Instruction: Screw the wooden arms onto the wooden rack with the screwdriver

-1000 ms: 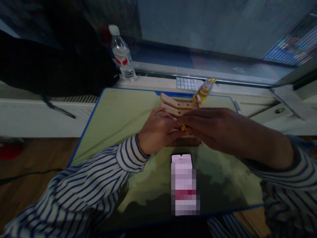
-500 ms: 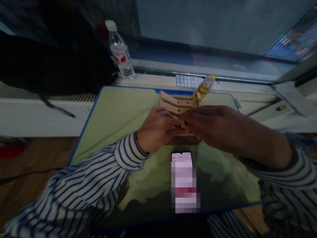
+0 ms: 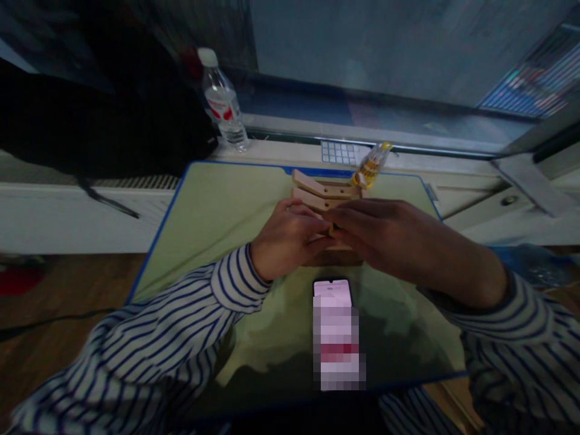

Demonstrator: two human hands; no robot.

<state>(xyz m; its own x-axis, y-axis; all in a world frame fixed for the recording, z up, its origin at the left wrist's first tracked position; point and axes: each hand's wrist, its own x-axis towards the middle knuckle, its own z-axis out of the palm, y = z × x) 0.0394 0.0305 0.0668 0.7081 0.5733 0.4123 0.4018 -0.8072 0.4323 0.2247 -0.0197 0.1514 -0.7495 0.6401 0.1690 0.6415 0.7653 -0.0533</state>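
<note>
My left hand [image 3: 294,234] is closed over the near part of a light wooden piece of work, thumb and fingers pressed together. What it pinches is hidden. My right hand [image 3: 385,235] comes from the right with its fingers bunched around a small yellow-and-black object [image 3: 332,229], mostly covered. The fingertips of both hands meet there. Just beyond them lie angled wooden strips [image 3: 312,200] with round holes, set in a wooden holder [image 3: 333,258] whose darker near side shows below the hands.
A phone [image 3: 333,287] lies near me on the green board table [image 3: 226,199] with blue edging. Behind it, on the sill, stand a water bottle [image 3: 225,106] and a clear, yellow-capped bottle [image 3: 374,163]. A black bag [image 3: 113,121] sits at the left.
My right hand and forearm have shifted slightly left, covering more of the yellow-and-black object. My left hand has stayed nearly in place. The view has tilted a little.
</note>
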